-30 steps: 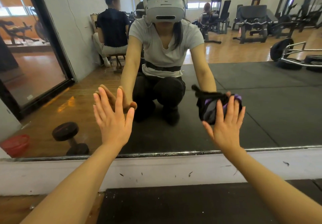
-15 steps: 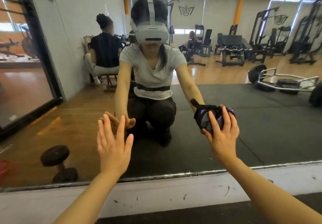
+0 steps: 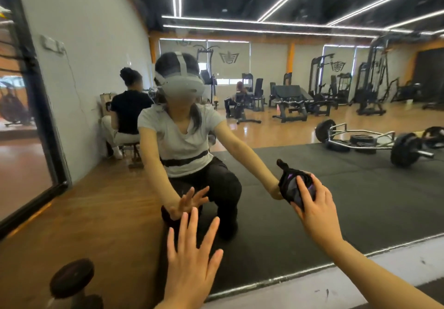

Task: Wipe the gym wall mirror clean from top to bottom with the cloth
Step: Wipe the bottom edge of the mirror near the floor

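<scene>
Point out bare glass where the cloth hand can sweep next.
Free: mirror right of the cloth, down to the bottom frame; also glass between both hands. Crowded: lower left, where the left hand is raised by the glass.

A dumbbell lies at seven o'clock; a loaded trap bar rests at three o'clock on black matting.

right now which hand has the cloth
The right hand presses the dark purple cloth against the mirror; the left hand is open, fingers spread, holding nothing.
</scene>
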